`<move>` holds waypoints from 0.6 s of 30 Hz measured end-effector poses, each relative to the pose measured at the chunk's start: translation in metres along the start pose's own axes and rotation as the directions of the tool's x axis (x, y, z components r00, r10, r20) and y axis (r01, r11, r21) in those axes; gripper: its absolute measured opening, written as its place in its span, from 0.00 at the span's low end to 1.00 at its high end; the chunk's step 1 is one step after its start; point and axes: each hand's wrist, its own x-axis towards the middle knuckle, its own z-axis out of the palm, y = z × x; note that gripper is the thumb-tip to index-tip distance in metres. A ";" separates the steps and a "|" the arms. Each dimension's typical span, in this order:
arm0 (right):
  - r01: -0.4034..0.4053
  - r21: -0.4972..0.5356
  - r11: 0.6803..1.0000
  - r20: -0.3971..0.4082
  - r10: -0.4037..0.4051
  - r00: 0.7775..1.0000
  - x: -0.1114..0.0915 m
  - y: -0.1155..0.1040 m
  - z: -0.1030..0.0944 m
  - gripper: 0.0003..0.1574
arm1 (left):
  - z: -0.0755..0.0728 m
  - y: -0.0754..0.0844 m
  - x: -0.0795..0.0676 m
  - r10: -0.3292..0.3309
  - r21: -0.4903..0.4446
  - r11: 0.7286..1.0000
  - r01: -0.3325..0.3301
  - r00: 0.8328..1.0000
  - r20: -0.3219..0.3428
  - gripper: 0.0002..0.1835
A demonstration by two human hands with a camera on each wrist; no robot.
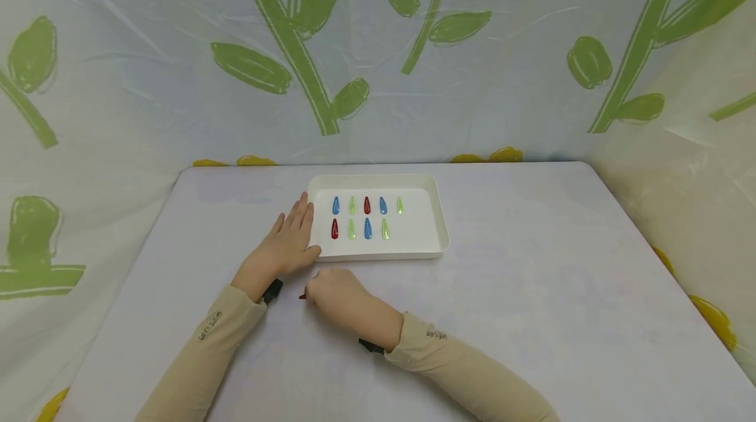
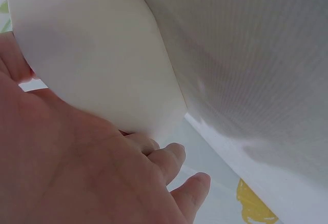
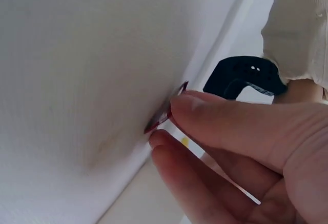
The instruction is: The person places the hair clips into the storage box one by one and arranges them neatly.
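My left hand (image 1: 286, 245) lies with straight fingers along the left side of a shallow white tray (image 1: 419, 232), touching its edge. In the left wrist view that hand is against the tray's pale outer wall (image 2: 102, 55). Just in front of the tray, low over the table, my right hand (image 1: 339, 297) pinches a red snap hair clip (image 3: 164, 116) between thumb and finger. Only the clip's tip shows in the head view. Inside the tray, blue, green and red hair clips stand in two rows, including a red clip (image 1: 335, 229), a blue clip (image 1: 368, 228) and a green clip (image 1: 386, 229).
The white table (image 1: 531, 277) stretches out on both sides of the tray. A cloth backdrop (image 1: 502, 94) with green leaves and yellow flowers hangs behind and beside it. Each wrist wears a dark strap (image 3: 246, 73).
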 end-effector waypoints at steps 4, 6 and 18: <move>0.011 0.038 0.999 -0.037 -0.010 0.999 -0.002 0.000 0.000 0.07 | 0.001 -0.002 0.001 0.000 -0.009 1.000 0.000 1.000 -0.002 0.45; 0.014 0.086 0.996 -0.048 -0.010 0.999 -0.002 0.001 0.000 0.07 | 0.001 -0.002 0.001 -0.003 -0.007 1.000 0.003 1.000 0.001 0.45; 0.032 0.264 0.964 -0.030 -0.024 0.999 0.000 0.009 0.002 0.08 | -0.002 0.001 0.000 -0.004 -0.010 1.000 0.004 1.000 0.003 0.45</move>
